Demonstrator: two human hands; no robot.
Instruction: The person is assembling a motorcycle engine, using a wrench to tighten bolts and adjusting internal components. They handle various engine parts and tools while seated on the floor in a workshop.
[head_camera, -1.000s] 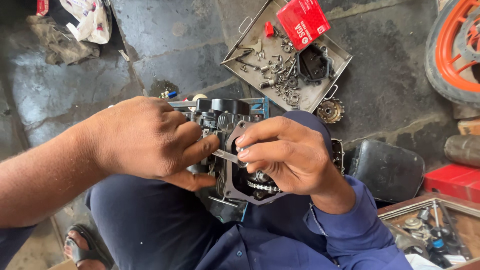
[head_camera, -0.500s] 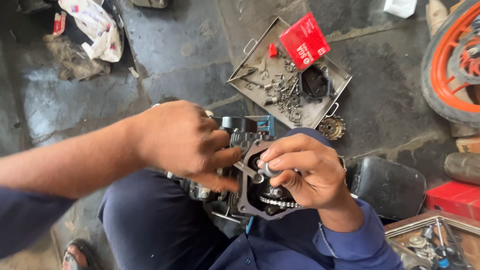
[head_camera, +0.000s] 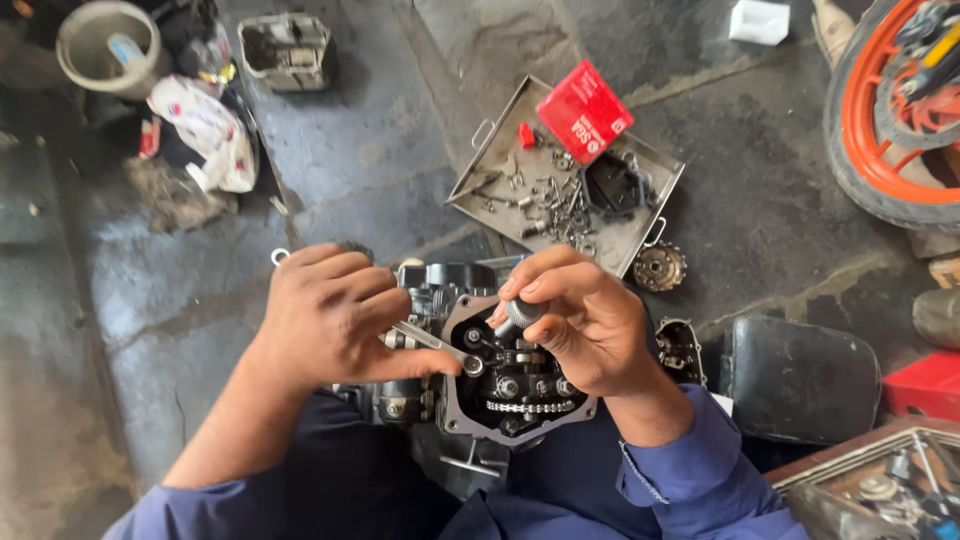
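Grey stone floor (head_camera: 380, 150) all around, stained dark with oil. Far right, an orange-rimmed motorcycle wheel (head_camera: 880, 110), cut off by the frame edge. Near centre, resting across the lap on blue trousers, an engine cylinder head (head_camera: 490, 380) with its cover off, the open side turned up toward the camera, probably so the valve gear can be reached from above; cam chain (head_camera: 528, 406) and sprocket showing along the near edge of the opening. Right of it on the floor, a black rounded cover (head_camera: 800, 375). Farther off, a metal tray (head_camera: 640, 235) keeping loose bolts and small parts together, with a red box (head_camera: 585, 108) lying on its far corner and a small gear (head_camera: 659, 267) just off its near corner. Far left, a pale bucket (head_camera: 100, 45) and a crumpled rag (head_camera: 205, 130). Left hand (head_camera: 335, 315) curled closed around a slim spanner (head_camera: 430, 345), the tool's end set on a fastener inside the head, seemingly to hold it steady. Right hand (head_camera: 585, 320) closed in a pinch, fingertips gripping a knurled tool handle (head_camera: 520, 315) that points down into the same spot, apparently for fine turning.
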